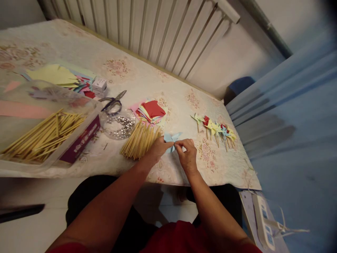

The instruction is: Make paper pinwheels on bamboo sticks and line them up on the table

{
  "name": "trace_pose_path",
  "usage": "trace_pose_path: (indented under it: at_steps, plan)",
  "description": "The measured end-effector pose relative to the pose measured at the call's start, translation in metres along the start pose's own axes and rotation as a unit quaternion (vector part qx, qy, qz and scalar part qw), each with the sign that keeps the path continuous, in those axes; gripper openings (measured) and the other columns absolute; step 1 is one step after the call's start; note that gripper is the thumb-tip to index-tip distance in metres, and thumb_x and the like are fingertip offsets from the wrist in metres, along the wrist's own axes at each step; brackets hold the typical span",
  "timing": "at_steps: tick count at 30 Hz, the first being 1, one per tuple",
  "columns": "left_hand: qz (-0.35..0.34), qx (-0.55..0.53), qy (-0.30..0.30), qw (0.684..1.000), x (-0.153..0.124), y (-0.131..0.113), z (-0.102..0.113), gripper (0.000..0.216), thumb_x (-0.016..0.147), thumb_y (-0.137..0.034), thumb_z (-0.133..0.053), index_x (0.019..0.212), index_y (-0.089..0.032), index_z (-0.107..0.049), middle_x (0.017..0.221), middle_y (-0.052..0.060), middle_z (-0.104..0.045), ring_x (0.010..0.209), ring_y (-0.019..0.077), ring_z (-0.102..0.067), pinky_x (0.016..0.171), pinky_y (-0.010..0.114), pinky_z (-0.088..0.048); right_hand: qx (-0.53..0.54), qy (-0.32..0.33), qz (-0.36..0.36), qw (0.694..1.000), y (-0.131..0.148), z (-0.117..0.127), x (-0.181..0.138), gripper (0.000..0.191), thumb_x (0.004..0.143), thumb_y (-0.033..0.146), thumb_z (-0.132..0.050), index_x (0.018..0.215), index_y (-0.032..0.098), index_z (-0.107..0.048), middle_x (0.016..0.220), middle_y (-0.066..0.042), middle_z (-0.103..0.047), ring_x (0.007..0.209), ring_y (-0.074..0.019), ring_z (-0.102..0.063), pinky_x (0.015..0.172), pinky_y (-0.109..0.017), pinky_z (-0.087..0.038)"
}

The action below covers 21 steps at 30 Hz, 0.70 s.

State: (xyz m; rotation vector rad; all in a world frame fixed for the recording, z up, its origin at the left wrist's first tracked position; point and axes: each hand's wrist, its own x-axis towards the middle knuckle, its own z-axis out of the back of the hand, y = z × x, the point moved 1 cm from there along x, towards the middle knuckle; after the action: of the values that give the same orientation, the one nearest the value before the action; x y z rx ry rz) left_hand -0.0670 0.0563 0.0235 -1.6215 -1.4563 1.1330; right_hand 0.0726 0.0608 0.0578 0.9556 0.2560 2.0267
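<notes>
Both hands meet over a light blue paper pinwheel (171, 137) near the table's front edge. My left hand (157, 150) pinches its left side. My right hand (187, 151) pinches the paper at its middle with thumb and forefinger. A loose pile of wooden sticks (139, 140) lies just left of my left hand. Behind the pinwheel sits a stack of coloured paper squares (152, 111) with a red one on top. To the right lies a row of finished pinwheels on sticks (216, 129).
A clear round dish of shiny pins (118, 123) and scissors (113, 102) lie left of the squares. A plastic box of more sticks (43, 135) stands at far left, with coloured sheets (56, 75) and a small white box (99, 84) behind. A power strip (263, 221) lies lower right.
</notes>
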Motion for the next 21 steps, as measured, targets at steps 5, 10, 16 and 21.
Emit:
trace_pose_path:
  at_steps: [5,10,16,21]
  plan:
    - [-0.002,-0.008,0.0,1.0,0.0009,0.0021,0.0,0.031,0.062,-0.031,-0.07,0.085,-0.011,-0.068,0.066,0.001,-0.061,0.069,0.0155,-0.055,0.068,0.027,-0.044,0.001,-0.002,-0.003,1.0,-0.0004,-0.0009,-0.0004,0.012,0.087,0.02,-0.06,0.076,0.022,-0.065,0.073,-0.001,-0.061,0.078,-0.0189,-0.051,0.075,-0.034,-0.041]
    - [-0.003,-0.022,0.004,1.0,0.0014,0.0033,-0.0007,0.033,0.062,-0.031,-0.07,0.087,-0.01,-0.069,0.068,0.001,-0.062,0.068,0.0143,-0.055,0.068,0.027,-0.045,0.002,0.0,-0.01,1.0,0.0002,-0.0002,-0.0013,0.012,0.087,0.02,-0.061,0.075,0.022,-0.064,0.073,-0.001,-0.061,0.079,-0.0189,-0.052,0.075,-0.034,-0.041]
    - [-0.002,0.024,-0.003,1.0,0.0017,0.0042,0.0012,0.029,0.064,-0.031,-0.068,0.084,-0.009,-0.068,0.065,-0.001,-0.059,0.06,0.0112,-0.05,0.06,0.024,-0.04,0.003,0.019,-0.005,1.0,-0.0029,0.0006,0.0008,0.012,0.086,0.021,-0.061,0.074,0.022,-0.064,0.074,-0.001,-0.063,0.078,-0.0193,-0.052,0.075,-0.034,-0.041]
    - [-0.017,0.106,-0.012,0.994,0.0024,0.0047,0.0033,0.024,0.068,-0.031,-0.064,0.081,-0.011,-0.066,0.065,-0.002,-0.056,0.057,0.0097,-0.046,0.056,0.023,-0.036,-0.02,0.054,0.007,0.998,-0.0087,0.0032,0.0044,0.011,0.086,0.023,-0.061,0.076,0.023,-0.065,0.076,-0.002,-0.065,0.079,-0.0207,-0.052,0.077,-0.036,-0.042]
